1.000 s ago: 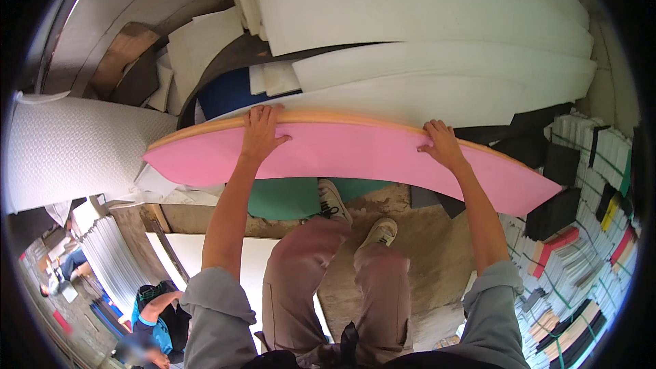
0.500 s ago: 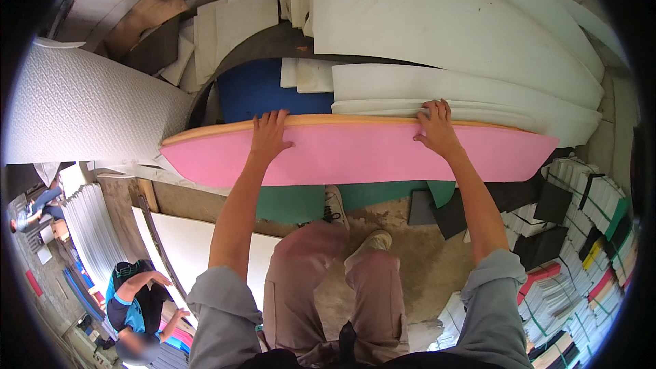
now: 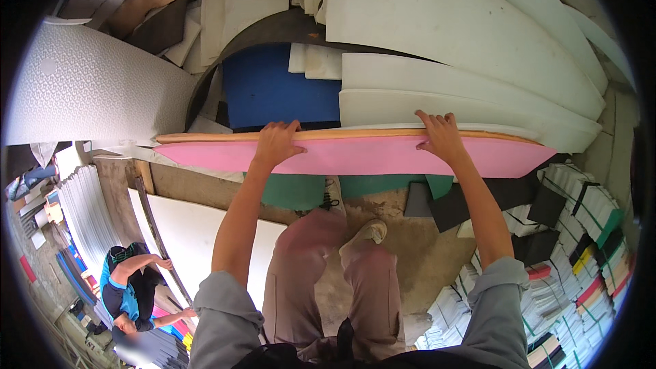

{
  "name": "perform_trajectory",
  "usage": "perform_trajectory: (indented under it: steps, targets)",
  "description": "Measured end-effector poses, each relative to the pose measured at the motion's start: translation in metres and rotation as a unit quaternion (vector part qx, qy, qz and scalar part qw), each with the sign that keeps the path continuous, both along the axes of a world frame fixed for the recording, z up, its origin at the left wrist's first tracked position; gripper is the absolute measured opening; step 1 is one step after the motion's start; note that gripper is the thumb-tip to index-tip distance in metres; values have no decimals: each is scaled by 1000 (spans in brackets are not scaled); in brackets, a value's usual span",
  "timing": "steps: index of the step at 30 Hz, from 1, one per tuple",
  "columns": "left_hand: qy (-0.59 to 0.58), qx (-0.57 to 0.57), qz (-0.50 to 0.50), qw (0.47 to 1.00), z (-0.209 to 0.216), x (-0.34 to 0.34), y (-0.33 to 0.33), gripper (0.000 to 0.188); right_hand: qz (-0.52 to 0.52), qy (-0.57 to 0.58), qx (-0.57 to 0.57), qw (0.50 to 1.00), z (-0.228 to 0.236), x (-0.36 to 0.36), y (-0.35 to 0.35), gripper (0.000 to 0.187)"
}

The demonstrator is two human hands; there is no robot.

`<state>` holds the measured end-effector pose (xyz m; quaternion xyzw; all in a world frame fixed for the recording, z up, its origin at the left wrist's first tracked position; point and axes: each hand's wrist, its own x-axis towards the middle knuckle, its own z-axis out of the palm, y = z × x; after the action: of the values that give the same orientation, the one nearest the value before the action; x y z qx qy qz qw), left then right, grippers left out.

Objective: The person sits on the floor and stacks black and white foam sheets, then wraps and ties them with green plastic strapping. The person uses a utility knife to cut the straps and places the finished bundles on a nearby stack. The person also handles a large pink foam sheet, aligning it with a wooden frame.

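Observation:
A long pink sheet [image 3: 369, 158], foam-like, stands on edge across the front of me, with an orange sheet [image 3: 362, 137] right behind it. My left hand [image 3: 277, 145] is closed over their top edge left of the middle, thumb on the pink face and fingers curled behind. Farther right, my right hand [image 3: 441, 139] grips the same edge, its fingers reaching over beside white sheets [image 3: 437, 102]. Behind the left hand a blue sheet [image 3: 280, 96] leans. The lower edge of the pink sheet hangs over green sheets [image 3: 294, 190] near my shoes.
A textured silver-white roll [image 3: 102, 82] lies at the left. Large white boards [image 3: 451, 14] lean at the back. Strapped stacks of sheets [image 3: 574, 232] fill the right. At lower left, another person [image 3: 130, 280] bends beside a white board [image 3: 212, 232].
The pink and orange sheets have tipped toward me, so the pink face looks narrower and more blue and white shows behind. Both hands moved with the edge. The other person's arms shifted.

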<state>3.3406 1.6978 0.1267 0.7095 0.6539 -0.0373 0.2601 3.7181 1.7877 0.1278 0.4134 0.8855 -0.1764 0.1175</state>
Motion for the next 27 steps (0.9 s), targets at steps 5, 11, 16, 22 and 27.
perform_trajectory:
  steps: [5, 11, 16, 22, 27]
  targets:
    - [-35, 127, -47, 990, 53, -1, -41, 52, 74, -11, -33, 997, 44, 10, -14, 56]
    - [-44, 189, -39, 980, 198, -8, -83, 48, 67, 98, 48, 992, 183, 14, -68, 45]
    - [-7, 280, 6, 960, 329, -11, -112, 46, 96, 148, 122, 977, 326, -1, -75, 41]
    - [57, 338, 83, 936, 431, 13, -167, 45, 183, 167, 184, 951, 440, 2, -83, 41]
    - [133, 365, 123, 913, 486, 46, -225, 47, 205, 190, 237, 930, 490, 18, -123, 43]
